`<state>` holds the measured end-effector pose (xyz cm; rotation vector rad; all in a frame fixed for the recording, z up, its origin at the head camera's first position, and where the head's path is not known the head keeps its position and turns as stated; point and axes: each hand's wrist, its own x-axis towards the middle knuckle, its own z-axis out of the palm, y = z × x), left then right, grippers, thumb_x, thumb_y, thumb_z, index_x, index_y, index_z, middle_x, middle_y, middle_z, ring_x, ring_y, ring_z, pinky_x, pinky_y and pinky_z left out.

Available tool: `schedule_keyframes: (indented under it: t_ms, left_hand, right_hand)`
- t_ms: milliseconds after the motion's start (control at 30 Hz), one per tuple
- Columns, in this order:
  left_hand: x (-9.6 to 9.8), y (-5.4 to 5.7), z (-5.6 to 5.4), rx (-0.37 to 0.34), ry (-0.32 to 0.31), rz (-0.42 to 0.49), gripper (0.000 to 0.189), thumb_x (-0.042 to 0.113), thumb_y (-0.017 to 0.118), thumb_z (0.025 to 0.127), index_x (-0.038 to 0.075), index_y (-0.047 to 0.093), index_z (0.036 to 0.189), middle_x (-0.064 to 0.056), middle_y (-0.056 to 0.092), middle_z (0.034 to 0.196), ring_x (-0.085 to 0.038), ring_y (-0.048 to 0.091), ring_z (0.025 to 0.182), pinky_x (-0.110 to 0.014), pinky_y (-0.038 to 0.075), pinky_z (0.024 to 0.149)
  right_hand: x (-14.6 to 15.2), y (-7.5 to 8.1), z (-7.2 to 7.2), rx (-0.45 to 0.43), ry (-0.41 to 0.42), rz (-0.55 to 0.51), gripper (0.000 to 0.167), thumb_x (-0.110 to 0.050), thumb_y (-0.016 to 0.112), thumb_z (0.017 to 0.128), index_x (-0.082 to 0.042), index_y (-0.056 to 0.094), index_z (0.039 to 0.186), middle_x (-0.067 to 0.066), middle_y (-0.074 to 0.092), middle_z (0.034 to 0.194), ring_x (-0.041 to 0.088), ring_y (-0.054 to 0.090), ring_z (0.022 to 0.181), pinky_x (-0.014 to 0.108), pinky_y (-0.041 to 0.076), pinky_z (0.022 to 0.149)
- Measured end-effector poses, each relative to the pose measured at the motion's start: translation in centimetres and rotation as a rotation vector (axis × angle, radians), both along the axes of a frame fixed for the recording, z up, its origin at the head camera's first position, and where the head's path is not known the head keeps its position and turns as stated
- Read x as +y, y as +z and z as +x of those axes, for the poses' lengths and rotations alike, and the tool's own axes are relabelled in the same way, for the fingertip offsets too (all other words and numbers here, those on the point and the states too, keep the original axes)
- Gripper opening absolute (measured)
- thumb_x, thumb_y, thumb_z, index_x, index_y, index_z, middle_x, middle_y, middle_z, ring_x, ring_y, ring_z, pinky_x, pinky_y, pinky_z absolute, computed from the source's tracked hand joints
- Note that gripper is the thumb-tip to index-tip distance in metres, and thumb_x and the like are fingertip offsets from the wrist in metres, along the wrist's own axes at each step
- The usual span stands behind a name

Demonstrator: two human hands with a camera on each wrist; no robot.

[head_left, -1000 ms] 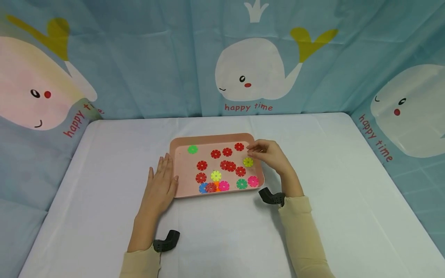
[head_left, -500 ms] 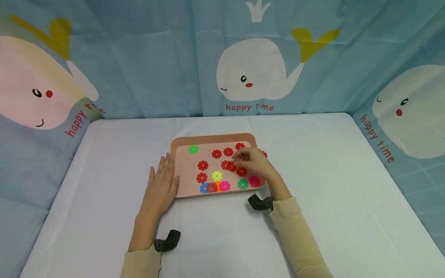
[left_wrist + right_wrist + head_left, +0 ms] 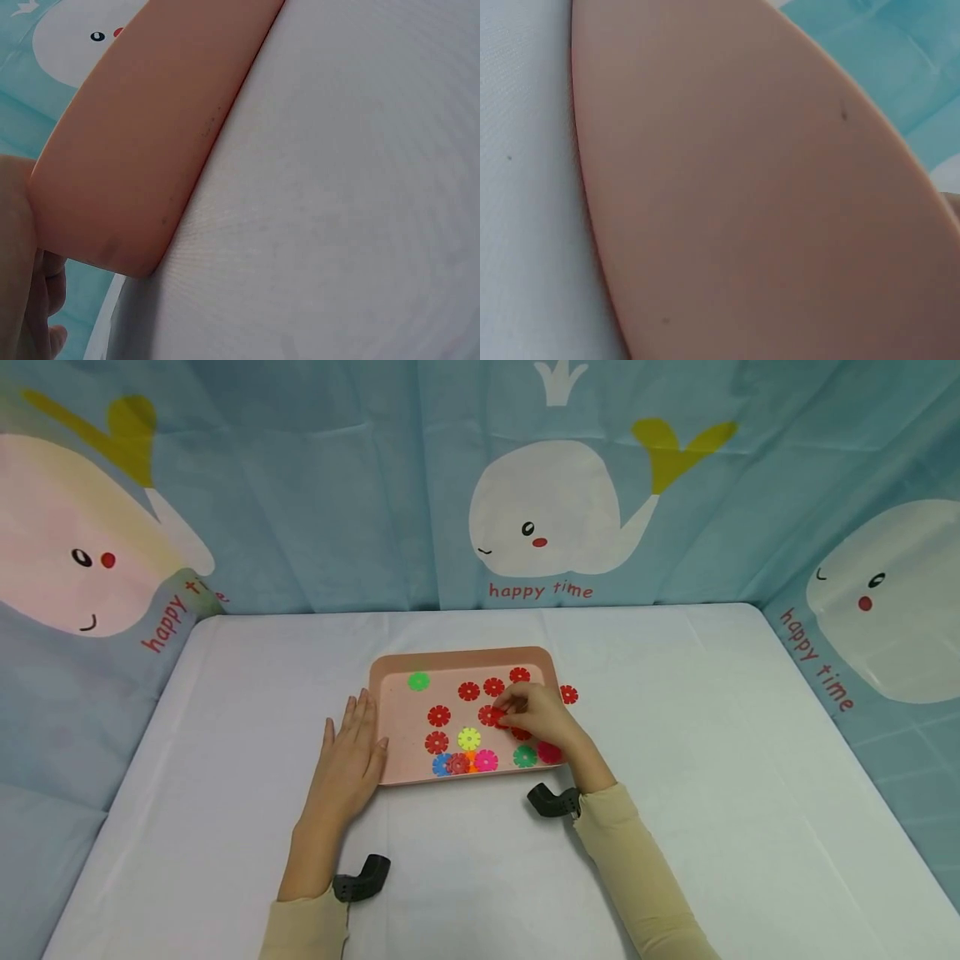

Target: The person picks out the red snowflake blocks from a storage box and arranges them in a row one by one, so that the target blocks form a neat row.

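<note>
In the head view a shallow pink tray lies on the table with several notched plastic discs in it. My right hand is over the tray's right half, thumb and fingers pinching at a red disc that overlaps another red disc. A third red disc sits just outside the tray's right edge. With fingers extended, my left hand rests against the tray's left side. The left wrist view shows the tray's outer wall and part of that hand. The tray wall fills the right wrist view, hiding the right fingers.
Other discs in the tray include a light green one, a yellow one, a dark green one and a pink one. A white cloth covers the table. Behind it hangs a blue whale-print curtain.
My right hand has moved left from the tray's right rim to the overlapping red discs. A red disc now shows on the cloth right of the tray. The left hand stays put.
</note>
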<state>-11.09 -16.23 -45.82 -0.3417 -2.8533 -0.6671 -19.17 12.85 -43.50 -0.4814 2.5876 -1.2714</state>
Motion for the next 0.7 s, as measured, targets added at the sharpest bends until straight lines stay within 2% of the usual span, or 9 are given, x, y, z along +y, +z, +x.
schedule_keyframes:
  t_ms: [333,533,700]
  left_hand:
    - [-0.21,0.19,-0.01,-0.011,-0.009,-0.01,0.058,0.023,0.038,0.098,-0.004,0.023,0.147,-0.016,0.019,0.154,-0.032,0.013,0.142,-0.06,0.009,0.11]
    - [-0.77,0.2,-0.01,-0.009,-0.023,-0.013,0.054,0.024,0.033,0.1,0.001,0.026,0.148,-0.009,0.02,0.155,-0.029,0.014,0.143,-0.06,0.008,0.11]
    - [-0.92,0.25,-0.11,0.003,-0.016,-0.04,0.053,0.024,0.033,0.1,0.001,0.028,0.147,-0.011,0.023,0.154,-0.031,0.017,0.142,-0.062,0.01,0.109]
  right_hand:
    - [-0.08,-0.19,-0.05,0.041,0.008,0.126,0.024,-0.011,0.078,0.077,-0.006,0.069,0.099,0.003,0.061,0.088,0.017,0.055,0.082,0.026,0.05,0.071]
    - [-0.06,-0.43,-0.21,0.051,0.032,0.151,0.024,-0.013,0.079,0.077,-0.006,0.069,0.098,0.002,0.06,0.085,0.017,0.054,0.079,0.025,0.049,0.068]
    - [-0.03,-0.35,-0.19,0.058,0.046,0.157,0.024,-0.015,0.079,0.077,-0.005,0.068,0.097,0.001,0.06,0.084,0.016,0.054,0.078,0.025,0.048,0.067]
